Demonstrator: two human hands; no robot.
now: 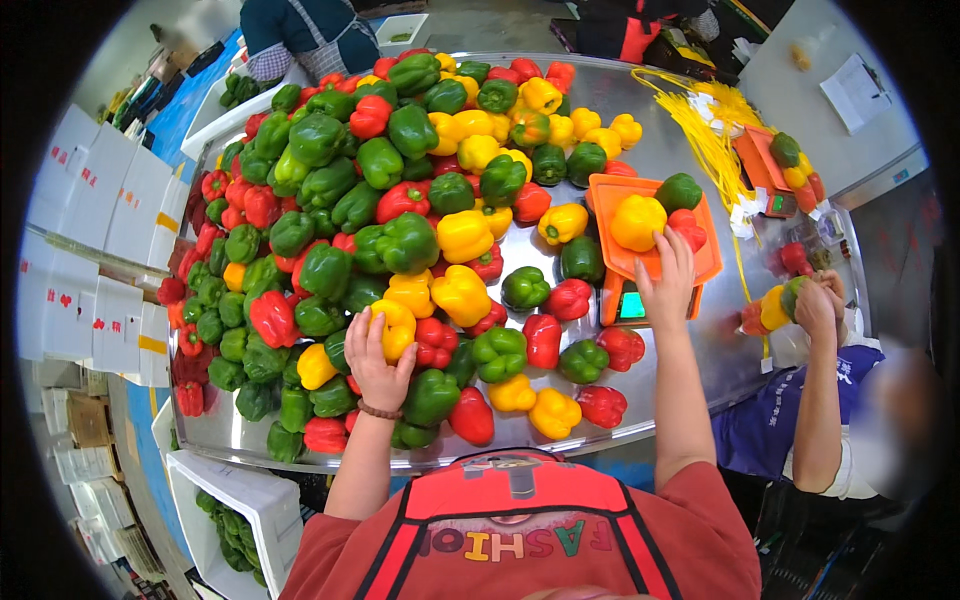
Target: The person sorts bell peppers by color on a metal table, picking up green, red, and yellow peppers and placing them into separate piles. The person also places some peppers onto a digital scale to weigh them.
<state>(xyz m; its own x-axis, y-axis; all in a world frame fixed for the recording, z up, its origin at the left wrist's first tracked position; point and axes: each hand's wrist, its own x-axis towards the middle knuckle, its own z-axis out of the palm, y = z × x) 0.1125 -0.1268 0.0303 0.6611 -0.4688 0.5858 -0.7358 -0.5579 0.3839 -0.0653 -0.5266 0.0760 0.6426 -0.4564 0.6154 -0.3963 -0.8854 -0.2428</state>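
Observation:
My left hand [374,368] is closed round a yellow bell pepper [398,330] at the near edge of a large heap of red, green and yellow bell peppers. To the right, an orange tray [708,262] sits on an orange scale [630,303] with a lit green display. In the tray are a yellow bell pepper [637,221], a green bell pepper [680,191] and a red bell pepper [687,229]. My right hand [667,275] reaches over the tray's near side, its thumb and fingers against the yellow pepper, partly beside the red one.
The metal table [690,370] carries the heap. Yellow ties [690,120] with white tags lie at the back right, near a second scale [765,170]. At right a co-worker's hand [820,300] holds several peppers in a row. White boxes [115,200] stack at left; a white crate [270,510] stands below.

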